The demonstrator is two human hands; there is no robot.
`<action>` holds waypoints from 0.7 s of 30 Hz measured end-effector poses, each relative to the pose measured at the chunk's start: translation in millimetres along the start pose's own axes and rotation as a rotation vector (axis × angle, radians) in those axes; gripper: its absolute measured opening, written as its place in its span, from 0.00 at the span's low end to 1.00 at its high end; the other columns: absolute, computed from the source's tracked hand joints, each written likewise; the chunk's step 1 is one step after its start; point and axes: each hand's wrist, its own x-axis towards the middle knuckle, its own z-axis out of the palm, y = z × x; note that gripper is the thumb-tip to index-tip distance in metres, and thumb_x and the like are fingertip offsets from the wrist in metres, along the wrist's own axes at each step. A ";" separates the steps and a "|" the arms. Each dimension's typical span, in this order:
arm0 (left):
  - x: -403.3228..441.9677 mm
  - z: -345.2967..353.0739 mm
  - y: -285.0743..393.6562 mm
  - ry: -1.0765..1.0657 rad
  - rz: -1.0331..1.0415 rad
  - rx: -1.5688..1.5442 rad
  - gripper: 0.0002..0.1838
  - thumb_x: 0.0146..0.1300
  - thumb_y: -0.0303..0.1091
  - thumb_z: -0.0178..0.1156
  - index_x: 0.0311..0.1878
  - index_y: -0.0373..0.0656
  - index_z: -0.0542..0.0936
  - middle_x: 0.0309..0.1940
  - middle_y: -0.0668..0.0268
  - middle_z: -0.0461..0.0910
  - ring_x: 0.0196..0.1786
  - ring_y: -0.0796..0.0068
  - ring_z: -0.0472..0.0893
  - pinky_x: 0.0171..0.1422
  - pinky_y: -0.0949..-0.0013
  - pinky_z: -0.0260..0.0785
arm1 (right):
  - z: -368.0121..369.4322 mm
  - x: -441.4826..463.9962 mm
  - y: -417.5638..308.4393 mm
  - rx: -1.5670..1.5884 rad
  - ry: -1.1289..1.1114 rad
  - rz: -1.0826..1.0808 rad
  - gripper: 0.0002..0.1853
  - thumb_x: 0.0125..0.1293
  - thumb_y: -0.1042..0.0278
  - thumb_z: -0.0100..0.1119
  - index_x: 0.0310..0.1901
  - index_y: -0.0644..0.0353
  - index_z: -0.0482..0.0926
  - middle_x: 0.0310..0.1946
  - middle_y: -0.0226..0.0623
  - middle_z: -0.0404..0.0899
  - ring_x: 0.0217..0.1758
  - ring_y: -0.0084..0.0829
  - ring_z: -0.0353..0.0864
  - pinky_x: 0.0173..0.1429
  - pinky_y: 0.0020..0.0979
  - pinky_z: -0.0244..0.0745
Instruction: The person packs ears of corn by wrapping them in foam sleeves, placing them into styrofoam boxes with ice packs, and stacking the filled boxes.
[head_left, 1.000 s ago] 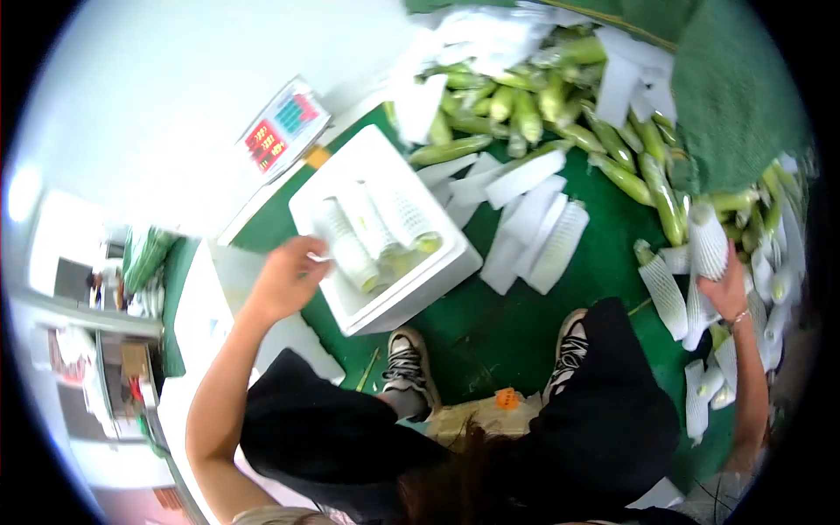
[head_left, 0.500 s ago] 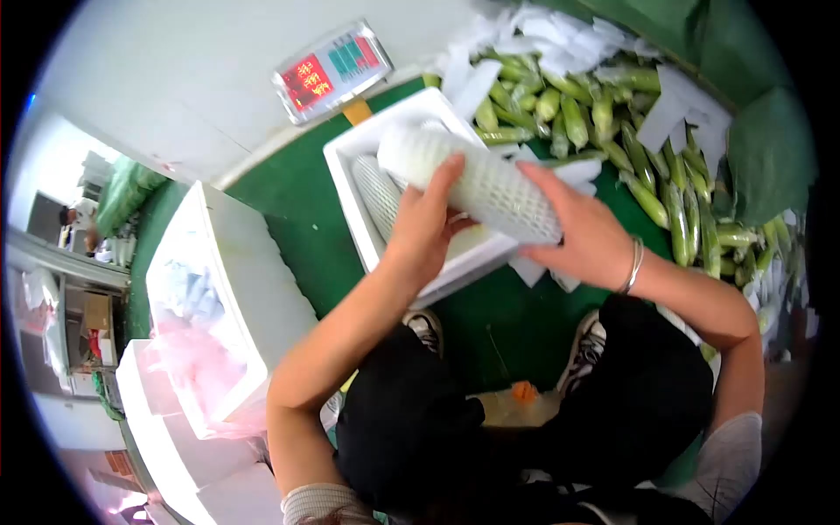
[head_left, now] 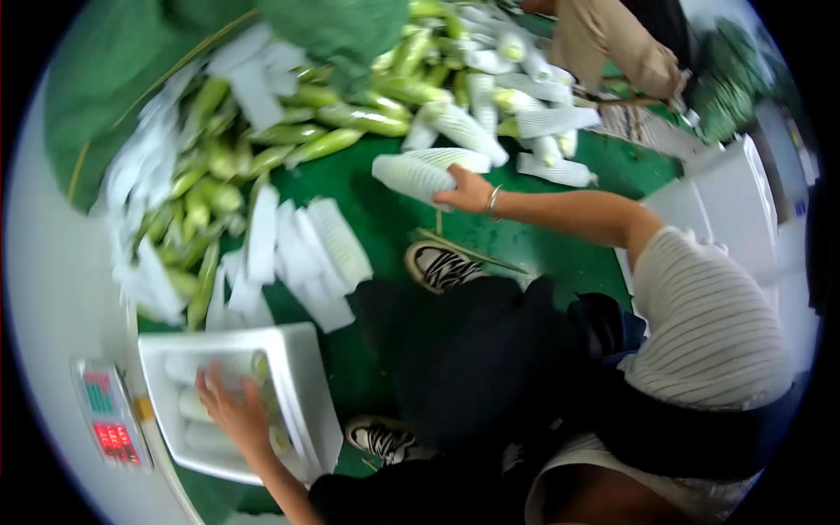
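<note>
My right hand (head_left: 468, 189), with a bracelet on its wrist, grips a white foam-netted ear of corn (head_left: 411, 179) just above the green floor. Another netted ear (head_left: 455, 158) lies right behind it. My left hand (head_left: 236, 409) reaches into a white foam box (head_left: 302, 376), its fingers spread over the netted ears inside; whether it touches them is unclear. Green, film-wrapped ears (head_left: 337, 144) are heaped past the box, and several netted ears (head_left: 464, 131) lie at the far middle.
White sleeves (head_left: 306, 267) lie between the box and heap. A scale with a red display (head_left: 114, 442) stands left of the box. Green sacks (head_left: 114, 114) hang over the heap. Another person's leg (head_left: 595, 39) is at the far right, with white boxes (head_left: 726, 201) nearer.
The view has swung right. Both hands held a netted ear over the box; now they are apart, the left in the box and the right on a netted ear near the pile.
</note>
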 end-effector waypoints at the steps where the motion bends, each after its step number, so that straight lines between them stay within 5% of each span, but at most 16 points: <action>1: 3.5 5.1 -0.8 -0.053 0.022 0.065 0.28 0.53 0.33 0.58 0.61 0.44 0.69 0.65 0.50 0.60 0.65 0.45 0.62 0.64 0.48 0.58 | 8.0 -0.7 27.9 0.009 0.063 0.003 0.42 0.45 0.43 0.65 0.55 0.69 0.67 0.45 0.59 0.76 0.50 0.48 0.77 0.55 0.39 0.71; 4: 5.3 7.8 -30.4 -0.198 -0.026 -0.047 0.30 0.56 0.34 0.55 0.65 0.52 0.66 0.70 0.52 0.52 0.69 0.47 0.57 0.66 0.46 0.54 | 1.6 -1.8 62.0 0.039 -0.122 -0.132 0.39 0.51 0.48 0.64 0.59 0.63 0.63 0.48 0.57 0.74 0.53 0.48 0.75 0.55 0.40 0.70; 10: 15.7 -3.2 -4.4 -0.367 -0.161 0.338 0.28 0.58 0.37 0.53 0.64 0.50 0.67 0.70 0.55 0.52 0.67 0.48 0.60 0.63 0.50 0.60 | -76.3 0.2 115.2 -0.249 0.450 -0.273 0.26 0.50 0.66 0.60 0.52 0.62 0.68 0.44 0.51 0.71 0.48 0.50 0.71 0.53 0.43 0.68; 12: 21.2 9.4 -2.0 -0.378 -0.273 0.413 0.27 0.60 0.37 0.52 0.64 0.46 0.66 0.71 0.55 0.51 0.67 0.49 0.62 0.60 0.48 0.63 | -118.9 -6.3 150.8 -0.412 0.467 0.089 0.21 0.47 0.71 0.58 0.46 0.61 0.70 0.43 0.47 0.70 0.50 0.47 0.70 0.55 0.42 0.67; 14: 10.1 21.7 -20.3 -0.326 -0.199 0.434 0.28 0.62 0.37 0.50 0.65 0.40 0.62 0.71 0.53 0.50 0.63 0.46 0.66 0.60 0.46 0.63 | -145.9 -7.1 163.2 -0.583 0.491 0.191 0.22 0.47 0.72 0.58 0.47 0.63 0.70 0.44 0.47 0.70 0.52 0.47 0.68 0.55 0.41 0.66; 15: 4.4 25.8 -33.8 -0.236 -0.101 0.453 0.28 0.62 0.36 0.50 0.65 0.38 0.61 0.70 0.52 0.51 0.61 0.46 0.68 0.61 0.47 0.64 | -156.9 -3.8 151.3 -0.751 0.614 -0.045 0.21 0.48 0.72 0.57 0.46 0.64 0.70 0.46 0.44 0.71 0.52 0.44 0.69 0.55 0.39 0.65; 16: 7.3 28.0 -30.7 -0.147 -0.004 0.472 0.28 0.62 0.35 0.50 0.65 0.36 0.60 0.70 0.51 0.52 0.59 0.46 0.71 0.61 0.49 0.64 | -160.4 12.6 160.8 -0.743 0.628 -0.044 0.21 0.48 0.72 0.57 0.46 0.64 0.70 0.46 0.44 0.71 0.52 0.44 0.69 0.55 0.39 0.65; 18: 5.7 14.6 -15.1 -0.148 -0.099 0.393 0.29 0.63 0.35 0.49 0.67 0.42 0.58 0.68 0.46 0.53 0.63 0.44 0.67 0.67 0.53 0.59 | -163.3 41.3 193.7 -1.146 0.450 0.075 0.23 0.50 0.70 0.58 0.50 0.62 0.70 0.48 0.43 0.71 0.54 0.41 0.69 0.58 0.36 0.62; 20: 6.7 -3.9 16.1 -0.184 -0.188 0.222 0.35 0.62 0.50 0.57 0.64 0.33 0.63 0.57 0.40 0.66 0.59 0.41 0.67 0.62 0.51 0.62 | -172.5 65.9 203.1 -1.206 0.389 0.144 0.25 0.51 0.66 0.60 0.53 0.59 0.69 0.50 0.42 0.73 0.56 0.38 0.71 0.59 0.36 0.62; 21: -1.5 -15.1 5.8 -0.158 -0.073 0.194 0.40 0.58 0.51 0.61 0.66 0.35 0.60 0.57 0.40 0.66 0.60 0.43 0.67 0.60 0.50 0.64 | -181.3 72.4 198.2 -1.181 0.193 0.117 0.26 0.51 0.62 0.61 0.53 0.58 0.70 0.48 0.41 0.75 0.54 0.39 0.73 0.57 0.36 0.65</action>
